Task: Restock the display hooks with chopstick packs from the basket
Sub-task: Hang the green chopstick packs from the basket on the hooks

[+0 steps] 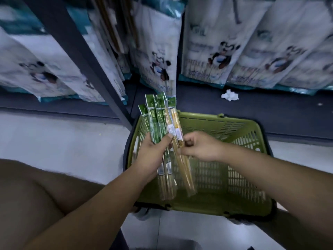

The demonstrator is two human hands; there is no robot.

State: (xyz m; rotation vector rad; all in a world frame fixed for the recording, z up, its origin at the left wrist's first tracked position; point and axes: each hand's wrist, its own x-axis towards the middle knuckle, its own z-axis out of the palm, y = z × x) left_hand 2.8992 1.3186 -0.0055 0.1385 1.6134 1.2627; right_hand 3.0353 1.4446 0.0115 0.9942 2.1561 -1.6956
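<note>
we're in the gathering and sorting step here: the left hand [153, 152] is wrapped round a fanned bunch of green-topped chopstick packs [155, 120], thumb across the front, held up just above the green basket [234, 127] on the floor. the right hand [200, 147] comes in from the side, fingers curled, pinching the yellow-topped packs [175, 123] at the edge of the fan near their middle. it looks like they're being squared into the bunch or pulled apart from it, and i can't tell which. no hook shows clearly, only panda-printed bags [216, 51] along the low shelf and a crumpled white paper [229, 95] on its base. next move, by my read: single out one pack, find the hole in its header, lift up to a hook and thread it on, with the left hand minding the rest so the fan doesn't slide.
</note>
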